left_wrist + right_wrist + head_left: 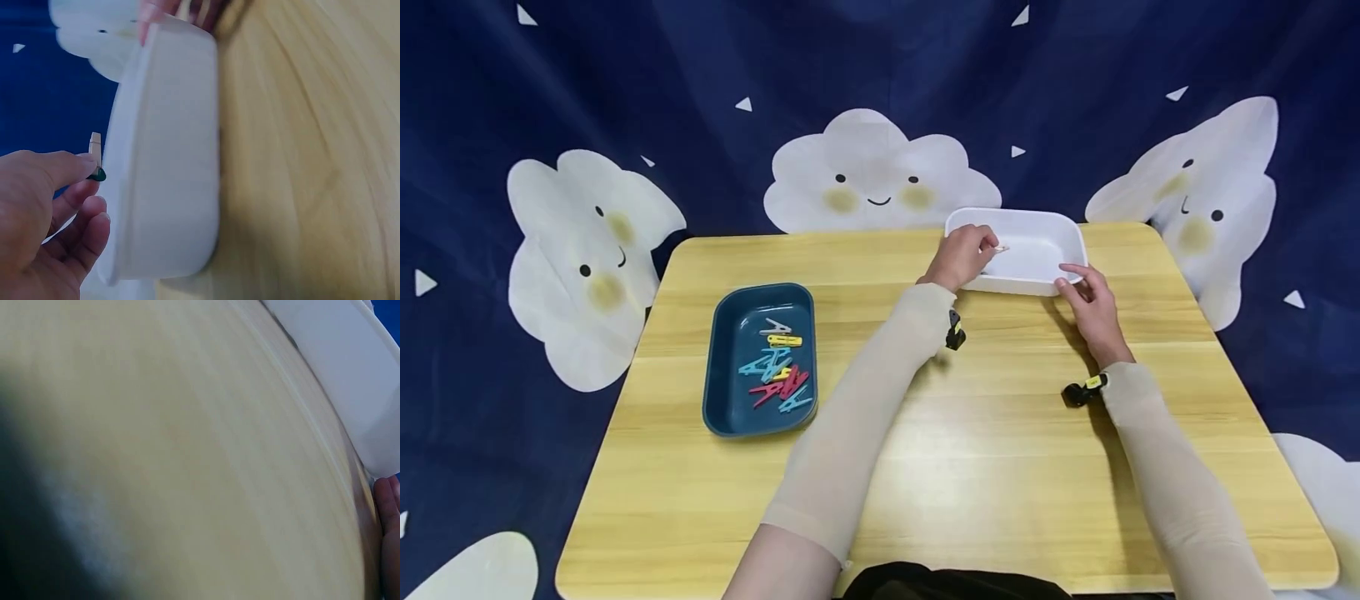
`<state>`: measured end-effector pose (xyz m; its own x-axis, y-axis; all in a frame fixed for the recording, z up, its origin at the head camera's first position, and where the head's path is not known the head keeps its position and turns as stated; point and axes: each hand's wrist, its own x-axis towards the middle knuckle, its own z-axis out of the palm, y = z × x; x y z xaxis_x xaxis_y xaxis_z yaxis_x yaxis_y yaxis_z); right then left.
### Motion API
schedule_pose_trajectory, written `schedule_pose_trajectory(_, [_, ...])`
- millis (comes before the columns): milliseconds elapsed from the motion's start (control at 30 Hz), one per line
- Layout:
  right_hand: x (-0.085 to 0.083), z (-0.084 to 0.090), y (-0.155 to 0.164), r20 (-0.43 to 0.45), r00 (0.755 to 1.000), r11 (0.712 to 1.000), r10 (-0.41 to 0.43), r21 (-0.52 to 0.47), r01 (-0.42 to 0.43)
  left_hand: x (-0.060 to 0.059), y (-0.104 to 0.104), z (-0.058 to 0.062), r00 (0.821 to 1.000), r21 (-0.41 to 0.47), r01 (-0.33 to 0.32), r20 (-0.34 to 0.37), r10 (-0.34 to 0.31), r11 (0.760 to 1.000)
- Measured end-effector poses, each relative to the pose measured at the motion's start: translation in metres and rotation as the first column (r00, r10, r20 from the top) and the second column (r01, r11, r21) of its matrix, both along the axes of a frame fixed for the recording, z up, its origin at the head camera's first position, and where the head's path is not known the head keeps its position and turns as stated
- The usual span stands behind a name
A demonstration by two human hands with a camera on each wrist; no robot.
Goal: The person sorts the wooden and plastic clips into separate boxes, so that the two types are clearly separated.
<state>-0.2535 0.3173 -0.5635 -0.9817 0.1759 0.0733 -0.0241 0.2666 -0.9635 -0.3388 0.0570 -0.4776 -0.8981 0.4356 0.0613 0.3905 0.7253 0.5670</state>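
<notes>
Above the left part of a white plastic tub point(1011, 287), my left hand point(961, 254) pinches a small wooden clothespin point(95, 149) between thumb and fingertips. A dark green bit point(98, 175) shows at the clothespin's lower end, by the fingers. At the tub's front right corner my right hand point(1093, 310) grips the rim, fingers over the edge and thumb on the outside. Only a few fingers of that hand point(389, 512) appear at the edge of the right wrist view. Much of the tub's left inside is hidden behind the left hand.
On the left of the wooden table point(1000, 467) stands a dark blue tub point(730, 367). Several plastic clothespins point(778, 367) in yellow, red, light blue and grey lie in it. A dark blue cloud-patterned curtain point(880, 58) hangs behind the table.
</notes>
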Motion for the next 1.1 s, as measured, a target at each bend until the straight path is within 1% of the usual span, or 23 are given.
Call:
schedule_pose_trajectory(133, [-0.001, -0.003, -0.003, -0.009, 1.0, 1.0, 0.008, -0.01, -0.009, 0.0, 0.001, -0.009, 0.999, -0.048, -0.025, 0.036, 0.026, 0.999])
schedule_pose_trajectory(233, [-0.002, -0.004, -0.005, -0.005, 1.0, 1.0, 0.005, -0.013, -0.005, -0.001, 0.001, -0.013, 0.999, -0.056, -0.039, 0.026, 0.04, 0.998])
schedule_pose_trajectory(400, [-0.004, -0.003, -0.006, 0.014, 1.0, 1.0, 0.002, -0.013, -0.002, -0.004, 0.001, -0.015, 0.998, -0.055, -0.062, -0.001, 0.062, 0.997])
schedule_pose_trajectory(533, [-0.004, -0.001, -0.006, 0.016, 1.0, 1.0, 0.0, 0.001, 0.0, -0.005, -0.001, -0.014, 0.997, -0.05, -0.079, 0.004, 0.079, 0.996])
schedule_pose_trajectory(633, [-0.003, 0.001, -0.007, 0.008, 1.0, 1.0, -0.004, -0.001, 0.004, -0.005, -0.002, -0.013, 0.997, -0.024, -0.078, 0.007, 0.078, 0.997])
schedule_pose_trajectory(833, [-0.001, 0.001, -0.005, 0.001, 1.0, 1.0, -0.012, 0.0, 0.012, -0.005, -0.005, -0.01, 0.998, 0.035, -0.057, -0.014, 0.058, 0.998])
schedule_pose_trajectory(900, [0.002, 0.007, -0.007, 0.007, 1.0, 1.0, -0.003, -0.005, 0.003, -0.003, -0.008, -0.008, 0.998, 0.057, -0.054, -0.007, 0.055, 0.997])
schedule_pose_trajectory(1000, [0.003, 0.007, -0.005, 0.013, 1.0, 1.0, 0.003, -0.005, -0.003, 0.002, -0.014, -0.007, 0.999, 0.112, -0.053, 0.014, 0.052, 0.992])
schedule_pose_trajectory(1100, [0.002, 0.004, -0.002, 0.016, 1.0, 1.0, -0.001, 0.003, 0.001, 0.008, -0.019, -0.006, 0.998, 0.159, -0.058, 0.014, 0.056, 0.986])
